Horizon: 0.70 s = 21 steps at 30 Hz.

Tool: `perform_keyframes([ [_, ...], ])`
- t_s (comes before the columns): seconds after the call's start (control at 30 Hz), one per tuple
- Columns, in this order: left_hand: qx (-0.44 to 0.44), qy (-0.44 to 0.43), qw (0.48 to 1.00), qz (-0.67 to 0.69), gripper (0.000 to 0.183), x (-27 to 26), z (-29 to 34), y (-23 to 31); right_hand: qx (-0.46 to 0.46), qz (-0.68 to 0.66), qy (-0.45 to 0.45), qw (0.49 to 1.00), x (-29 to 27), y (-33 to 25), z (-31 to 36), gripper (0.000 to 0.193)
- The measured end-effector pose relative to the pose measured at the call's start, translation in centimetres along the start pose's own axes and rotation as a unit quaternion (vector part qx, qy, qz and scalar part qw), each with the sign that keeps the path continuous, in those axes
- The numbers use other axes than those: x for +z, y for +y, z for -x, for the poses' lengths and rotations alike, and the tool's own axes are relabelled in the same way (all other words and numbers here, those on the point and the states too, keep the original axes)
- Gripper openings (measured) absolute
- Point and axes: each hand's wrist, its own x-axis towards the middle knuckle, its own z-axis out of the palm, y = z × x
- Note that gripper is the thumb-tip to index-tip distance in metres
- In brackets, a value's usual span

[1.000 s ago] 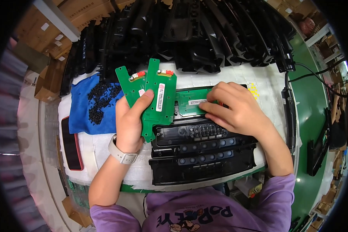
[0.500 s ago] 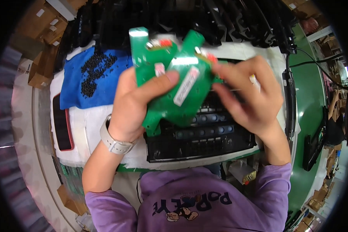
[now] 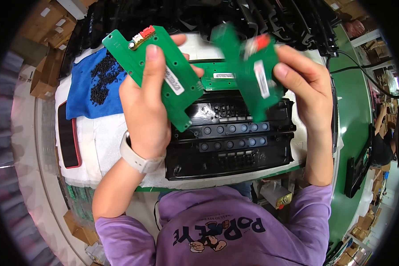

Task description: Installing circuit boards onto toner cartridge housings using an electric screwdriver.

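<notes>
My left hand [image 3: 147,99] grips a green circuit board [image 3: 178,71] with red and white connectors and a white label, its thumb pressed on the face. In my right hand [image 3: 307,84] is a second green circuit board [image 3: 248,80], blurred by motion, also with a red connector and a label. The two boards are held apart, raised over the table. Below them lie black plastic panels [image 3: 188,166] with rows of round buttons. A third green board [image 3: 215,76] rests flat at the far side of the panels, partly hidden by the held boards.
A blue cloth [image 3: 82,95] bearing a pile of small black screws [image 3: 104,84] lies at the left. A phone with a red edge [image 3: 70,137] sits nearer. Many black plastic parts [image 3: 181,15] are heaped along the back. A cable [image 3: 363,66] runs at the right.
The two boards, overlapping in my left hand before, are now separated. My right hand has taken one and moved it away; the left hand has tilted the other to the left.
</notes>
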Motion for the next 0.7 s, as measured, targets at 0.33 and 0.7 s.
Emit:
perform_keyframes([
  [0.33, -0.033, -0.017, 0.999, 0.010, 0.040, -0.8, -0.6, -1.9, -0.087, 0.240, -0.326, 0.910, 1.1, 2.4, -0.4, 0.018],
  [0.7, -0.080, -0.037, 0.996, 0.004, 0.039, -0.9, -0.8, -2.0, -0.099, 0.356, -0.236, 0.899, 1.1, 2.2, 0.0, 0.040],
])
